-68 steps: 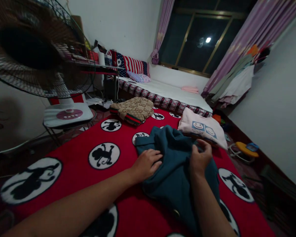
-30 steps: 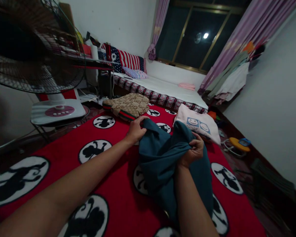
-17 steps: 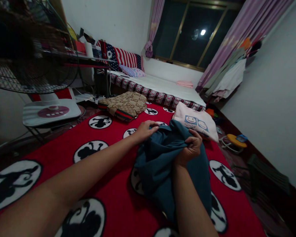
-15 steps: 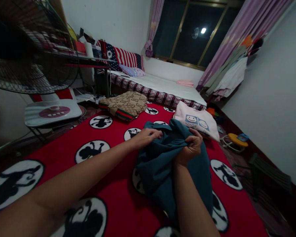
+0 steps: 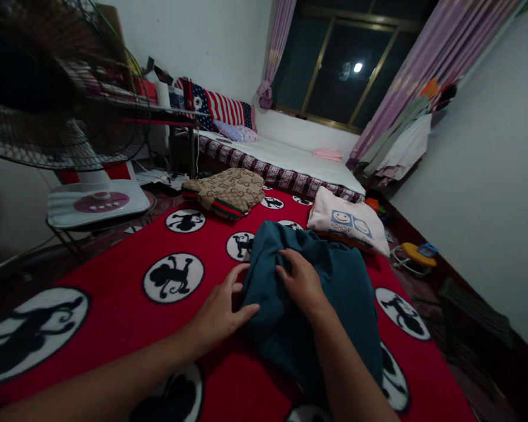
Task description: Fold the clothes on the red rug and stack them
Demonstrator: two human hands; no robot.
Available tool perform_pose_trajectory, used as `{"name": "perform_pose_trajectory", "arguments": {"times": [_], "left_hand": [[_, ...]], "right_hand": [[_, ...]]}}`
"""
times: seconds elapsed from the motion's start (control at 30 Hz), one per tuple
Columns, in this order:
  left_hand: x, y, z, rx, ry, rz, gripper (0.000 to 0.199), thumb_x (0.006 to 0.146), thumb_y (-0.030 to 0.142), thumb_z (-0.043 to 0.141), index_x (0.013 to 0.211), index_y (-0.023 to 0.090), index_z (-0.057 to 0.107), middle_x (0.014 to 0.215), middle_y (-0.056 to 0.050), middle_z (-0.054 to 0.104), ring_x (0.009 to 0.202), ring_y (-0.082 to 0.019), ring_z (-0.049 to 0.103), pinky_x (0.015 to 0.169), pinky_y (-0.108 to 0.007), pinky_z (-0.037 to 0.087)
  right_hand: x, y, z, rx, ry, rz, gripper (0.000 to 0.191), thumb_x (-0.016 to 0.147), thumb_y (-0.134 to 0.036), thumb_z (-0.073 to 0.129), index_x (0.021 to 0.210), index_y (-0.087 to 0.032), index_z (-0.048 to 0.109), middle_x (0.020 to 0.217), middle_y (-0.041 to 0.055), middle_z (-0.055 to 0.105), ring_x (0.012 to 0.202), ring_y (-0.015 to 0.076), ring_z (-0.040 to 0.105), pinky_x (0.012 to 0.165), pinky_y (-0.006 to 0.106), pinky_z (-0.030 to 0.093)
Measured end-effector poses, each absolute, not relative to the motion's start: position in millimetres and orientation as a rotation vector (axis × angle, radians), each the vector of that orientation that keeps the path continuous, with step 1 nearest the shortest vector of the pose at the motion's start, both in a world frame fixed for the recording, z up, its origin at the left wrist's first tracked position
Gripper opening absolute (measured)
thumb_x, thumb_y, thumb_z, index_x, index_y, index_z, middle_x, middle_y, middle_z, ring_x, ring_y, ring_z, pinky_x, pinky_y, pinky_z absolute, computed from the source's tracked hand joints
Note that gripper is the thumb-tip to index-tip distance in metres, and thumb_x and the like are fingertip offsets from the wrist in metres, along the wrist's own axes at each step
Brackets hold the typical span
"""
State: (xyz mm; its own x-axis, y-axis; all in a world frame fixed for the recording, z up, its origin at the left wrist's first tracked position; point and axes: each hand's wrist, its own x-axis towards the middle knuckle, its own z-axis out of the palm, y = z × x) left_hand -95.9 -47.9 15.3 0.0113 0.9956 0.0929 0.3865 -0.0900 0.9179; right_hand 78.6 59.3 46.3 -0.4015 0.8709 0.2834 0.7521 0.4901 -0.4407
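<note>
A dark teal garment [image 5: 343, 293] lies partly folded on a red blanket [image 5: 220, 246] printed with white circles and black figures. My left hand [image 5: 224, 305] is at the garment's left edge, fingers apart, with thumb and fingertips close to the cloth. On top of the cloth rests my right hand [image 5: 301, 278], its fingers spread and slightly bent, gripping nothing that I can see. Just beyond the garment sits a folded pale pink top [image 5: 347, 220] with smiley prints. Farther left is a folded tan patterned garment [image 5: 233, 187] with a green and red striped band.
A fan [image 5: 48, 88] stands close at the left, its base on a white stool-like seat. Behind the blanket is a second bed [image 5: 290, 155] with pillows. A table [image 5: 167, 114] holds clutter. At the right are a yellow-topped stool [image 5: 418, 253] and hanging clothes [image 5: 405, 140].
My right hand has let go of the bunched cloth and moved left, onto the garment. My left hand has drawn back to its left edge. The teal cloth now lies flatter.
</note>
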Motion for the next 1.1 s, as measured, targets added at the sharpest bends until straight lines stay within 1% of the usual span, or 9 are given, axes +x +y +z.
{"name": "perform_pose_trajectory", "arguments": {"times": [0.13, 0.3, 0.4, 0.53, 0.67, 0.8, 0.87, 0.93, 1.1], "left_hand": [[-100, -47, 12, 1.696, 1.529, 1.02, 0.058, 0.08, 0.022, 0.055, 0.136, 0.025, 0.04, 0.102, -0.006, 0.07, 0.083, -0.021, 0.068, 0.072, -0.031, 0.052], [-125, -34, 22, 1.853, 1.646, 0.721, 0.042, 0.076, 0.02, 0.056, 0.117, 0.025, 0.063, 0.088, -0.003, 0.069, 0.083, -0.022, 0.066, 0.076, -0.033, 0.052], [-127, -23, 43, 2.117, 1.806, 0.813, 0.028, 0.077, 0.02, 0.055, 0.098, 0.024, 0.072, 0.111, -0.007, 0.064, 0.104, -0.027, 0.06, 0.091, -0.041, 0.048], [-95, -3, 65, 2.424, 1.702, 1.041, 0.035, 0.086, 0.028, 0.053, 0.119, 0.021, 0.063, 0.141, -0.01, 0.046, 0.128, -0.026, 0.045, 0.109, -0.043, 0.036], [-66, 33, 43, 2.559, 1.511, 0.73, 0.052, 0.091, 0.038, 0.049, 0.14, 0.02, 0.044, 0.149, -0.011, 0.038, 0.141, -0.024, 0.028, 0.115, -0.047, 0.023], [-68, 64, 5, 2.42, 1.598, 0.529, 0.054, 0.094, 0.045, 0.039, 0.14, 0.016, 0.043, 0.151, -0.014, 0.034, 0.143, -0.024, 0.023, 0.116, -0.046, 0.019], [-72, 70, -4, 2.418, 1.588, 0.564, 0.055, 0.094, 0.047, 0.038, 0.14, 0.017, 0.043, 0.152, -0.012, 0.032, 0.143, -0.024, 0.022, 0.116, -0.045, 0.017], [-74, 69, -7, 2.412, 1.594, 0.602, 0.054, 0.094, 0.047, 0.039, 0.14, 0.019, 0.044, 0.152, -0.011, 0.033, 0.143, -0.023, 0.023, 0.116, -0.045, 0.017], [-74, 61, 0, 2.363, 1.595, 0.758, 0.05, 0.091, 0.043, 0.046, 0.134, 0.018, 0.051, 0.146, -0.01, 0.044, 0.138, -0.023, 0.034, 0.115, -0.041, 0.024]], "right_hand": [[100, 16, 58, -1.291, -2.492, 0.341, 0.034, 0.085, -0.028, 0.058, 0.117, -0.019, 0.064, 0.127, 0.0125, 0.061, 0.119, 0.0265, 0.056, 0.102, 0.044, 0.042], [149, -4, 47, -1.193, -2.315, 0.539, 0.029, 0.086, -0.029, 0.055, 0.112, -0.022, 0.066, 0.127, 0.0095, 0.062, 0.118, 0.0231, 0.057, 0.102, 0.043, 0.044], [173, 7, 42, -1.27, -2.002, 0.387, 0.026, 0.085, -0.033, 0.054, 0.105, -0.021, 0.066, 0.13, 0.0124, 0.056, 0.12, 0.0261, 0.053, 0.096, 0.045, 0.048], [175, 25, 41, -1.4, -1.851, 0.459, 0.044, 0.078, -0.037, 0.058, 0.117, -0.017, 0.059, 0.125, 0.0153, 0.056, 0.102, 0.0261, 0.061, 0.075, 0.039, 0.055], [158, 19, 49, -1.451, -1.949, 0.515, 0.046, 0.075, -0.036, 0.059, 0.118, -0.019, 0.06, 0.11, 0.009, 0.065, 0.082, 0.0205, 0.063, 0.074, 0.037, 0.052], [153, -17, 61, -1.449, -2.049, 0.702, 0.043, 0.08, -0.039, 0.058, 0.119, -0.022, 0.06, 0.092, 0.0033, 0.068, 0.066, 0.0159, 0.06, 0.062, 0.029, 0.051], [153, -40, 62, -1.426, -2.127, 0.713, 0.043, 0.081, -0.037, 0.059, 0.123, -0.024, 0.058, 0.095, 0.0031, 0.068, 0.07, 0.0166, 0.062, 0.064, 0.029, 0.052], [151, -60, 55, -1.39, -2.21, 0.592, 0.048, 0.08, -0.031, 0.061, 0.127, -0.027, 0.054, 0.114, 0.0063, 0.064, 0.086, 0.0199, 0.065, 0.073, 0.032, 0.055], [138, -83, 28, -1.31, -2.311, 0.128, 0.069, 0.078, -0.01, 0.049, 0.143, -0.028, 0.037, 0.149, 0.0091, 0.037, 0.119, 0.0247, 0.056, 0.086, 0.036, 0.056]]}}
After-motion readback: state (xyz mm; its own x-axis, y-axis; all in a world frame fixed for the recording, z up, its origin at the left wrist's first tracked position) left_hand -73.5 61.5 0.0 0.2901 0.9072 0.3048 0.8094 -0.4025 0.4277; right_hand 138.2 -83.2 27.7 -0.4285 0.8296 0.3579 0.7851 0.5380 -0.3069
